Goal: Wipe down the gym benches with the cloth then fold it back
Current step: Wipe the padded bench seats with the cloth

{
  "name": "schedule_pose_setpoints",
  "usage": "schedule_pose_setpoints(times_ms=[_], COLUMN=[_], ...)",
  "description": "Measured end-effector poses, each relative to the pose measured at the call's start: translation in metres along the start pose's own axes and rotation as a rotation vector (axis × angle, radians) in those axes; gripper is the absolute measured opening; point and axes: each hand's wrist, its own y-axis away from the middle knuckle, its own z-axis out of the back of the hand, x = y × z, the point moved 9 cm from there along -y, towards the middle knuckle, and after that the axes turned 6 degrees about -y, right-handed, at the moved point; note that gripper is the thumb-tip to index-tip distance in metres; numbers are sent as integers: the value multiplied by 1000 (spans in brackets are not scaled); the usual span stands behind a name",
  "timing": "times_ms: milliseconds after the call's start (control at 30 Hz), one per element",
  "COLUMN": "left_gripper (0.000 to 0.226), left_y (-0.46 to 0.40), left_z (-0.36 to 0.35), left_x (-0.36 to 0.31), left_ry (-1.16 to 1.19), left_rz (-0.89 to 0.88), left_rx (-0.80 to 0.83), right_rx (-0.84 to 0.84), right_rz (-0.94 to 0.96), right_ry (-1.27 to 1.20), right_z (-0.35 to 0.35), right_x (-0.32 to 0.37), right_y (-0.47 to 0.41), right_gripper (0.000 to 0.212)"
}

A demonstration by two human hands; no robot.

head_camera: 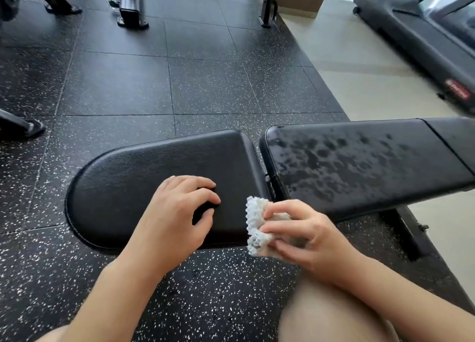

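A black gym bench lies across the view in two pads. The rounded seat pad (144, 177) is on the left. The long back pad (359, 159) on the right shows blotchy damp marks. My left hand (177, 218) rests on the seat pad with its fingers loosely bent, holding nothing. My right hand (303, 236) pinches a small bunched white cloth (254, 220) with a zigzag edge, held at the near edge of the bench, just below the gap between the two pads.
Speckled black rubber floor tiles (200, 84) surround the bench, with pale flooring (365, 69) to the right. A treadmill (421, 33) stands at the far right. Machine bases (132, 7) and a person's sandalled feet (33, 128) are at the top and left. My knees are at the bottom.
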Motion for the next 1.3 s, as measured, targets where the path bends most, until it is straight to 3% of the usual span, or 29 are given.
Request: schedule_pose_setpoints(times_ms=[300,633,1100,1300], left_gripper=[24,28,28,23], left_y=[4,45,97,97], left_z=[19,98,158,158], left_x=[17,108,158,157], left_ry=[22,2,-10,-13], left_rz=[8,309,478,502], left_rx=[-39,-240,-390,-433], right_rx=[21,56,114,102], right_rz=[268,509,620,454], right_ry=[166,226,191,71], right_z=[-25,-120,-223,-207], right_x=[30,111,179,162], right_y=[-24,-77,-172,-217], right_gripper=[13,14,23,11])
